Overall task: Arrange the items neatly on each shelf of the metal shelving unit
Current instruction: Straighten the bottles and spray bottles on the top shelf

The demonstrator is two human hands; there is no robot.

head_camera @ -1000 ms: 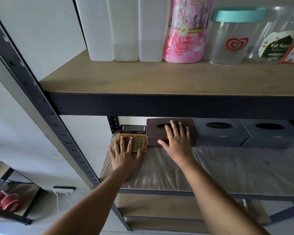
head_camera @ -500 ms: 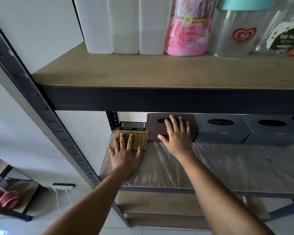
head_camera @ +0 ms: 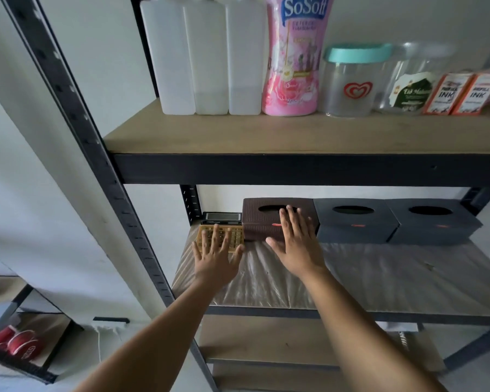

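both hands flat at the back-left corner of the middle shelf

since half a second ago the right hand (head_camera: 296,244) has slid back a little on the brown tissue box (head_camera: 269,222), so only its fingertips reach the box's top and its palm hangs over the front. it is spread open and grips nothing. the left hand (head_camera: 217,254) has stayed flat and open, fingers splayed over the yellow calculator (head_camera: 207,236), holding nothing. the calculator lies at the back-left corner of the middle shelf (head_camera: 379,278), touching the brown box's left side. two dark grey tissue boxes (head_camera: 357,222) (head_camera: 433,222) continue the row along the back edge to the right. on the upper shelf (head_camera: 238,134), three white bottles (head_camera: 210,58), a pink sosoft bottle (head_camera: 293,60) and a teal-lidded jar (head_camera: 351,83) stand along the back edge.
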